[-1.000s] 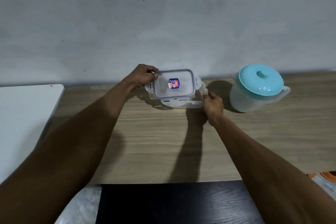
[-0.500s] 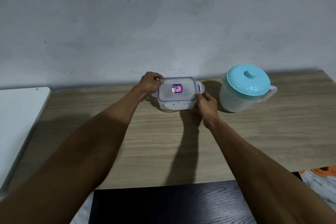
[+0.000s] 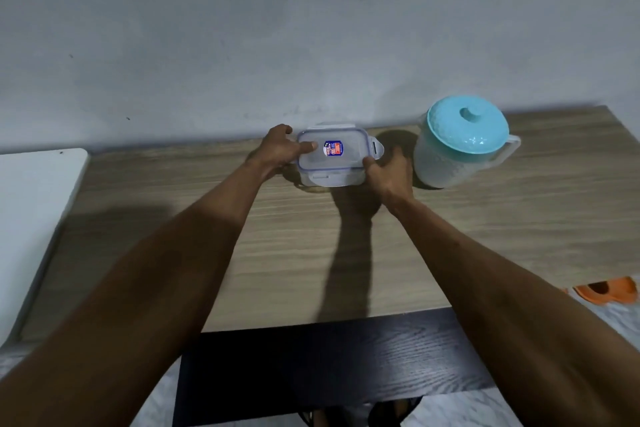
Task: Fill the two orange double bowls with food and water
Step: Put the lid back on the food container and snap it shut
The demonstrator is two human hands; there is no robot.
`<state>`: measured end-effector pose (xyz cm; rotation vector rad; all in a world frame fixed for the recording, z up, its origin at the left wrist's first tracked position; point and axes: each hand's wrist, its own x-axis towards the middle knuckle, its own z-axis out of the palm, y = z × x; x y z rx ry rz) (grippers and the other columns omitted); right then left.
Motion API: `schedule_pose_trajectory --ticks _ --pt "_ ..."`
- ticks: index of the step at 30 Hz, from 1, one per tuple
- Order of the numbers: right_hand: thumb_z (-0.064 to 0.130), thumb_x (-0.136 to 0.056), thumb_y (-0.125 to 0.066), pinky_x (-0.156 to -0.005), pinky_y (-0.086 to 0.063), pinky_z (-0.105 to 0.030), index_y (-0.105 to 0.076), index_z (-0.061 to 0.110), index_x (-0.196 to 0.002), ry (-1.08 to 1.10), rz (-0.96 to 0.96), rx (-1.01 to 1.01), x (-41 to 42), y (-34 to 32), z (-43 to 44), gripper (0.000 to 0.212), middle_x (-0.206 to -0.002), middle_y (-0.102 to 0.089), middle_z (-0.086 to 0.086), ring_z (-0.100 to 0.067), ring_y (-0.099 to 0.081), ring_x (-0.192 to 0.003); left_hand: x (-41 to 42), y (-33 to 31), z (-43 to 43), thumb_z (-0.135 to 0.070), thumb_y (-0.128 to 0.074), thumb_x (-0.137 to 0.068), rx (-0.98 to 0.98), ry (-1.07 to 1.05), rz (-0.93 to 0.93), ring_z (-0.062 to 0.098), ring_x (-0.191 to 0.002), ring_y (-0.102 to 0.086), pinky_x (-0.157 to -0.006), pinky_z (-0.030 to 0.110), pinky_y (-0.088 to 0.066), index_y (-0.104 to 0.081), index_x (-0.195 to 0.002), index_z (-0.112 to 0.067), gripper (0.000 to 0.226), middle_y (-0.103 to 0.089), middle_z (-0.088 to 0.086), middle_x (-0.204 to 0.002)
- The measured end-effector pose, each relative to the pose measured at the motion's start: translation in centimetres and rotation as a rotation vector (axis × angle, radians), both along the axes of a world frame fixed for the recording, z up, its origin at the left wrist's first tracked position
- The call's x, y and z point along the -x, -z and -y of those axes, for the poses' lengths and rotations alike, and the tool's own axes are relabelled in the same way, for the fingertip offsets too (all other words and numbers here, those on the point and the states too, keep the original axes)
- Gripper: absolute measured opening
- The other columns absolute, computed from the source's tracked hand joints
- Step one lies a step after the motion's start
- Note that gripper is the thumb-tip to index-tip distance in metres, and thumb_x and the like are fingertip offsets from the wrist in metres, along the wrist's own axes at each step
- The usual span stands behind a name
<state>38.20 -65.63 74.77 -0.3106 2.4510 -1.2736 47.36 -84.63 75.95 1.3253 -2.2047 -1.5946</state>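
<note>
Over the last second the grip on the clear rectangular plastic container [image 3: 331, 160] with the blue-rimmed lid has shifted. The left hand [image 3: 277, 149], which was pinching the far left corner, now lays its thumb flat on the lid beside the sticker, its fingers curled round the left end. The right hand [image 3: 388, 170] has moved from the front corner to the right end. Its thumb now touches the lid's near right corner and its fingers curl beside the right wall, under the side latch flap, which sticks out. So both hands hold the container, which stands on the light wood-grain table [image 3: 485, 236] close to the wall, just left of the frosted plastic jug [image 3: 464, 144] with the turquoise lid. I judge the latches are being released to get at the food; no filling has begun.

Much is unclear. The lid is cloudy, so what is inside cannot be seen, and I cannot tell which latches are already free. The jug's water level is hard to make out. Only one orange double bowl [image 3: 606, 292] shows, low on the floor past the table's right corner and cut off by the frame edge. The second is out of view. The right fingertips are hidden behind the container.
</note>
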Motion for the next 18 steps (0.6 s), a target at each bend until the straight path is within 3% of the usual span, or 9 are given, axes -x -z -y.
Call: schedule_pose_trajectory --ticks 2,4,5,8,12,18 --pt "0.038 -0.080 -0.068 -0.105 -0.042 -0.046 -0.042 0.009 -0.135 -0.109 -0.227 -0.100 0.2 -1.0 0.1 0.067 -0.138 -0.042 -0.017 -0.037 -0.044 -0.129 -0.5 -0.3 -0.6 -0.030 -0.082 -0.076 -0.023 -0.014 0.000 0.016 -0.078 -0.060 -0.055 0.030 -0.047 -0.027 -0.149 -0.007 0.094 -0.053 0.007 -0.120" --pt "0.045 -0.076 -0.072 -0.112 -0.035 -0.048 -0.031 0.015 -0.146 -0.374 -0.417 -0.235 1.1 -1.9 0.7 0.086 -0.151 -0.031 -0.015 -0.035 -0.032 -0.139 -0.9 -0.1 -0.9 -0.027 -0.083 -0.075 -0.037 -0.025 0.000 0.013 -0.062 -0.053 -0.051 0.031 -0.044 -0.025 -0.150 -0.009 0.096 -0.054 0.000 -0.100" --pt "0.049 -0.074 -0.073 -0.116 -0.029 -0.050 -0.023 0.018 -0.151 -0.519 -0.452 -0.316 1.7 -2.1 1.2 0.097 -0.158 -0.022 -0.014 -0.033 -0.024 -0.145 -1.0 0.0 -1.0 -0.026 -0.083 -0.074 -0.044 -0.029 0.000 0.014 -0.063 -0.053 -0.053 0.032 -0.046 -0.025 -0.149 -0.010 0.096 -0.053 -0.001 -0.096" --pt "0.056 -0.069 -0.078 -0.120 -0.017 -0.059 -0.006 0.023 -0.156 -0.853 -0.449 -0.533 3.0 -2.5 3.1 0.118 -0.165 -0.002 -0.008 -0.030 -0.002 -0.152 -1.6 0.6 -1.2 -0.024 -0.084 -0.074 -0.092 -0.024 0.000 0.015 -0.081 -0.061 -0.070 0.039 -0.058 -0.038 -0.139 -0.011 0.081 -0.054 0.000 -0.111" --pt "0.060 -0.060 -0.083 -0.118 -0.020 -0.060 -0.001 0.024 -0.156 -0.991 -0.482 -0.680 3.8 -2.2 4.9 0.132 -0.166 -0.002 -0.005 -0.031 -0.001 -0.152 -2.0 2.0 -1.2 -0.024 -0.080 -0.078 -0.216 -0.004 -0.068 0.023 -0.095 -0.068 -0.075 0.035 -0.057 -0.059 -0.103 -0.022 0.033 -0.069 0.001 -0.101" --pt "0.058 -0.060 -0.083 -0.111 -0.034 -0.055 -0.001 0.021 -0.156 -1.015 -0.566 -0.727 3.9 -2.1 5.7 0.131 -0.159 -0.022 -0.007 -0.036 -0.024 -0.143 -2.0 2.8 -1.2 -0.027 -0.082 -0.075 -0.224 -0.041 -0.102 0.025 -0.102 -0.067 -0.070 0.033 -0.059 -0.051 -0.125 -0.018 0.060 -0.065 0.006 -0.119"
